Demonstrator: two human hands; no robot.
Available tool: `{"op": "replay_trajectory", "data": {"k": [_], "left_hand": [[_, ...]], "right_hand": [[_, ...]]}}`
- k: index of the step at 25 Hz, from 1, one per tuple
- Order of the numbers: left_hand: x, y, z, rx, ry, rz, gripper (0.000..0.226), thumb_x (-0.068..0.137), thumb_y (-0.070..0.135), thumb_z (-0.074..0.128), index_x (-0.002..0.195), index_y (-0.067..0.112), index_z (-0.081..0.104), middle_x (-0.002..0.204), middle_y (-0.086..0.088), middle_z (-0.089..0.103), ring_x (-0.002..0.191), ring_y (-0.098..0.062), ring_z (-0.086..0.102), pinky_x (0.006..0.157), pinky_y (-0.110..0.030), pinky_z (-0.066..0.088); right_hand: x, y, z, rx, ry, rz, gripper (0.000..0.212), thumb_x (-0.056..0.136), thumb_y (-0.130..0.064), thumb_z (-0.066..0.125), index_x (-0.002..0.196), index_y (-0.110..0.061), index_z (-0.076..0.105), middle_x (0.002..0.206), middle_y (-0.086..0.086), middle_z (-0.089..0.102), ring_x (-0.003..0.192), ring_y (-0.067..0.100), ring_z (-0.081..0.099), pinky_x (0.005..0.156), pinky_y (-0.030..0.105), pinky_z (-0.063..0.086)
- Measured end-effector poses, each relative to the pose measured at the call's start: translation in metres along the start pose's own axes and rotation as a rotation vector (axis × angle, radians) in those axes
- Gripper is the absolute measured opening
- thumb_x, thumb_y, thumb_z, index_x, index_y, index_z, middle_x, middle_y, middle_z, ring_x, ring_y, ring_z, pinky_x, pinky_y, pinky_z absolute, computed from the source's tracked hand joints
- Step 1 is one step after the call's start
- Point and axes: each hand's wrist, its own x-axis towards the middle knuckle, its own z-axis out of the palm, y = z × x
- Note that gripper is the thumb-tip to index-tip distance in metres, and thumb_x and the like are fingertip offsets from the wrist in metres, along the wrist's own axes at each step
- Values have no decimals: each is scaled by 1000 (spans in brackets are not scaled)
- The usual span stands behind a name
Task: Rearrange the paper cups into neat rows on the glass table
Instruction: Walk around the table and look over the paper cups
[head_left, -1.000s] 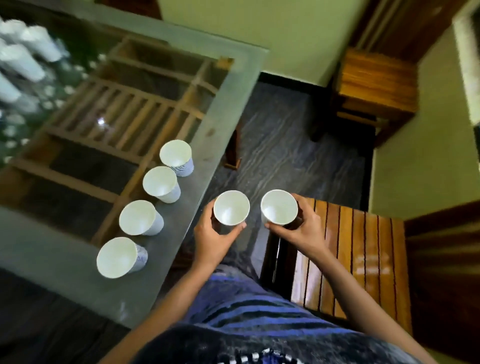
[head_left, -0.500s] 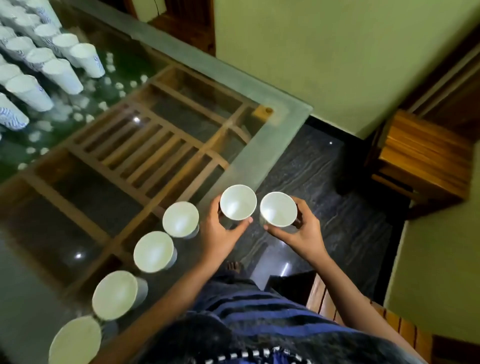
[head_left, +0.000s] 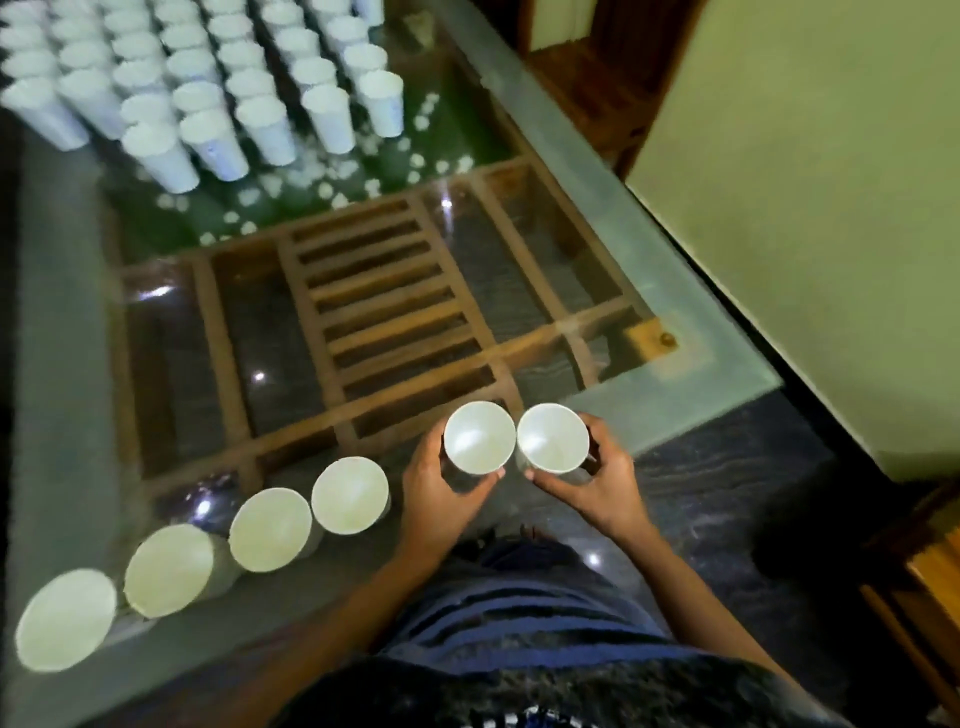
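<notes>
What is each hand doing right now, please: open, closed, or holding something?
Left hand: holding the left cup, fingers curled round it.
Right hand: holding the right cup, fingers curled round it.

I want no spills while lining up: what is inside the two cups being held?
Both look empty: the left cup, in the left hand, and the right cup, in the right hand, show bare white insides down to the bottom. Fingers cover parts of the outer walls.

Reaches forward with both bare forearms, left hand (head_left: 441, 491) gripping one white paper cup (head_left: 479, 437), right hand (head_left: 597, 480) a second white paper cup (head_left: 552, 437), side by side at the edge of the clear glass table (head_left: 701, 410).
</notes>
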Motion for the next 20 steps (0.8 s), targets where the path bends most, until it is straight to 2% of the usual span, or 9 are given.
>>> {"op": "replay_trajectory", "data": {"k": [4, 7, 9, 13, 16, 20], "left_hand": [[-16, 0, 17, -44, 239, -131, 76, 62, 15, 83, 128, 19, 45, 128, 4, 51, 121, -11, 44, 99, -28, 37], [-27, -3, 24, -51, 400, -236, 76, 62, 15, 83, 128, 22, 46, 127, 6, 52, 120, -12, 44, 100, -31, 37], [-34, -3, 27, -65, 480, -266, 75, 63, 15, 83, 126, 27, 45, 124, 10, 50, 119, -11, 44, 100, -32, 37], [-39, -6, 31, -114, 534, -311, 74, 63, 14, 83, 124, 30, 44, 122, 13, 50, 120, -14, 46, 100, -32, 38], [-34, -8, 29, -104, 523, -314, 75, 63, 15, 83, 128, 21, 47, 124, 8, 52, 121, -16, 47, 102, -38, 41], [-31, -11, 26, -111, 506, -317, 77, 63, 18, 83, 130, 18, 46, 128, 0, 54, 122, -19, 48, 102, -41, 42]], "right_hand": [[40, 4, -22, -34, -289, -63, 66, 57, -24, 87, 105, -45, 47, 108, -27, 53, 104, -9, 53, 81, 4, 44], [53, 7, -21, -31, -420, -103, 68, 58, -20, 87, 107, -44, 46, 110, -30, 51, 107, -15, 48, 81, 2, 42], [56, 9, -17, -28, -494, -128, 69, 58, -20, 86, 109, -42, 46, 112, -29, 51, 108, -12, 49, 83, 4, 43], [61, 9, -4, -26, -580, -155, 70, 58, -20, 87, 112, -39, 46, 117, -24, 51, 111, 0, 51, 90, 12, 45], [66, 9, 3, -27, -574, -161, 72, 58, -21, 87, 115, -37, 45, 118, -18, 53, 112, 6, 51, 92, 20, 47], [69, 7, 10, -53, -578, -183, 72, 58, -25, 87, 114, -41, 45, 118, -25, 51, 112, -1, 51, 89, 11, 46]]}}
